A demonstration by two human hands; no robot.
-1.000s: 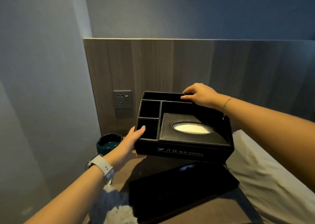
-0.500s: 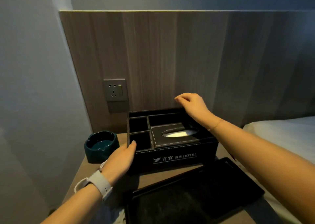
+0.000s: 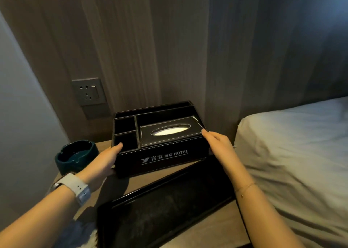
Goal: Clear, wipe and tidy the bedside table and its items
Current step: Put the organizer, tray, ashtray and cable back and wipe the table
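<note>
Dim bluish room light, soft shadows, wide-angle bending at edges

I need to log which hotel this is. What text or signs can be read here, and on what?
"言宜 酒店 HOTEL", white, beside a bird logo, on the front wall of the black organizer box.
The wall socket bears no readable markings.
No other text shows.

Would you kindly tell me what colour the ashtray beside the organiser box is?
Dark teal green; the ashtray shows best in the head view.

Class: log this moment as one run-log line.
left hand | grips organizer | right hand | touches right end | on bedside table
</note>
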